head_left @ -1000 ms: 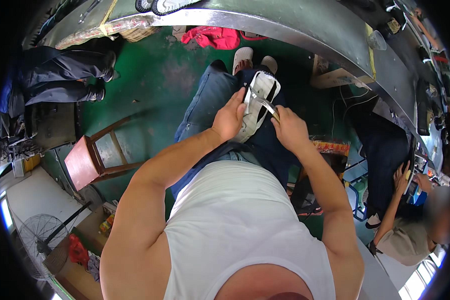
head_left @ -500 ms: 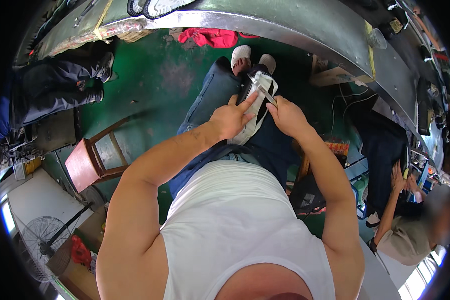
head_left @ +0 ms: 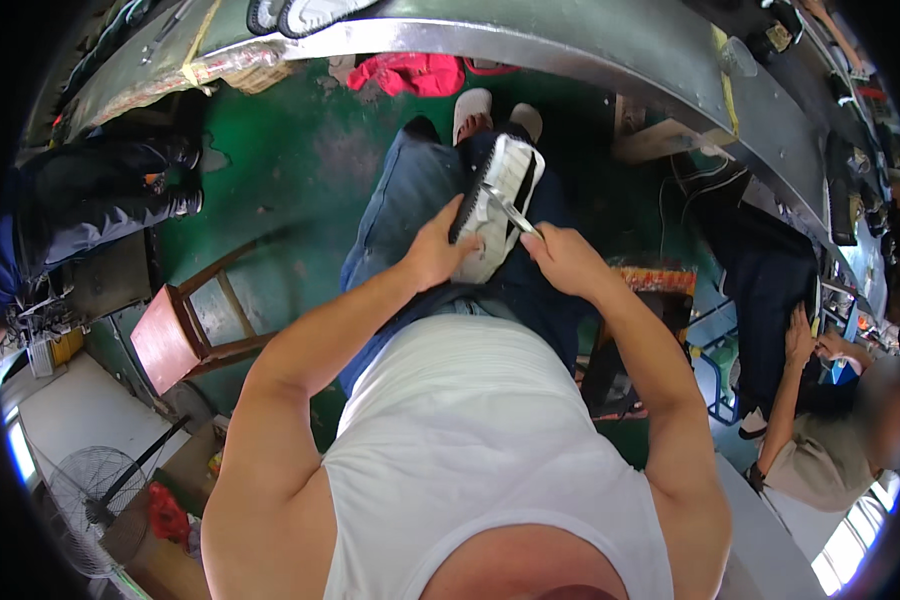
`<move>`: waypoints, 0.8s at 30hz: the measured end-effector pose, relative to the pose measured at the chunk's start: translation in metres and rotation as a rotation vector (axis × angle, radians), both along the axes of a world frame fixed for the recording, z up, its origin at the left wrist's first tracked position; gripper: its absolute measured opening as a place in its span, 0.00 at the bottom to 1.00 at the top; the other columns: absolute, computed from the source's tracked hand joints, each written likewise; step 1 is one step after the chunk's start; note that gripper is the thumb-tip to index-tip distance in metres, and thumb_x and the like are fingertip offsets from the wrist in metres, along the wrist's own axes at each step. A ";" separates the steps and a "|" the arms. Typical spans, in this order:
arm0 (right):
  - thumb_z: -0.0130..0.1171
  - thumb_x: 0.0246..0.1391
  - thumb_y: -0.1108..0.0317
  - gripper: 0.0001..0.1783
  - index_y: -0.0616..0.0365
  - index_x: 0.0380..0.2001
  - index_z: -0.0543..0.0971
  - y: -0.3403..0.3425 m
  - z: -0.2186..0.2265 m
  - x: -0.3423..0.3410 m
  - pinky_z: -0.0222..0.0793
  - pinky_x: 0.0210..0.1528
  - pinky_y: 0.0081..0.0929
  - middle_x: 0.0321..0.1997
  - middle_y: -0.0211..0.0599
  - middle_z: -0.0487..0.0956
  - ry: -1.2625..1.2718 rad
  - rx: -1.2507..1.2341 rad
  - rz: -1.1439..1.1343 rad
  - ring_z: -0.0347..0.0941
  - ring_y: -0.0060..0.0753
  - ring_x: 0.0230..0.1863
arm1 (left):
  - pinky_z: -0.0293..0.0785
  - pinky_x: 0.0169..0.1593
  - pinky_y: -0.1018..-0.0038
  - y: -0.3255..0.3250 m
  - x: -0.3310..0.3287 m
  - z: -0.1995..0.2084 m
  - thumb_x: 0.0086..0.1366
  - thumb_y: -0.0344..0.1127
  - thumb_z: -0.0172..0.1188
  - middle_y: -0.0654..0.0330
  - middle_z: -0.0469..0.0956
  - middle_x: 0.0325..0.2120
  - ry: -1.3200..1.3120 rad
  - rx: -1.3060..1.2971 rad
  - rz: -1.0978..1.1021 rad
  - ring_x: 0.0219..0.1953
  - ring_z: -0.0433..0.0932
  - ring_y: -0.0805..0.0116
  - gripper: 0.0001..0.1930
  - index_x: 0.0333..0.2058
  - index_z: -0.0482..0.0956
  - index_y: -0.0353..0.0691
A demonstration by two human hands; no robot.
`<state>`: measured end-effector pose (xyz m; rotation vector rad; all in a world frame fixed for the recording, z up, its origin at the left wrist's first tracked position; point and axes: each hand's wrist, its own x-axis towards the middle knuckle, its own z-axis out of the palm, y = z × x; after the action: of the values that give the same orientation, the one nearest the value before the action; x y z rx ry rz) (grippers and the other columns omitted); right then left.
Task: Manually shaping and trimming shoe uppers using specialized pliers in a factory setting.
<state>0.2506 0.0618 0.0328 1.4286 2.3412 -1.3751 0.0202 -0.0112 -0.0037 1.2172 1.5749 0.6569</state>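
A white shoe [head_left: 507, 170] with a dark, stitched-looking edge lies lengthwise over my lap, its far end toward the bench. My left hand [head_left: 438, 248] grips its near left side, thumb on top and fingers along the dark edge. In my right hand [head_left: 567, 260] is a slim metal hand tool [head_left: 512, 212], held by its near end. The tool slants across the shoe, its far tip at the upper surface; its exact kind is unclear. Dark blue fabric [head_left: 410, 200] covers my legs beneath the shoe.
Ahead runs a metal-edged bench [head_left: 570, 55] bearing another pair of black-and-white shoes [head_left: 315, 14]. Red cloth [head_left: 410, 73] lies under it. A wooden stool [head_left: 170, 340] and a fan [head_left: 95, 490] stand left. Another person [head_left: 820, 450] works at right; someone's legs [head_left: 110, 190] show at left.
The shoe has turned, so more of its white upper shows. My left hand has gone from outstretched fingers to gripping its side. The tool has come nearer to me.
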 end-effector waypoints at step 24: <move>0.56 0.60 0.65 0.13 0.60 0.44 0.75 -0.028 -0.014 0.058 0.71 0.39 0.29 0.37 0.33 0.79 0.464 -0.185 -0.368 0.75 0.27 0.33 | 0.71 0.56 0.73 0.112 -0.005 0.031 0.56 0.33 0.70 0.49 0.76 0.52 -0.176 -0.137 -0.281 0.51 0.76 0.68 0.41 0.65 0.60 0.27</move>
<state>0.3087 0.0342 0.0192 1.6916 2.1665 -2.1649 0.0147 0.1009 0.0277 1.2141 1.2531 0.4538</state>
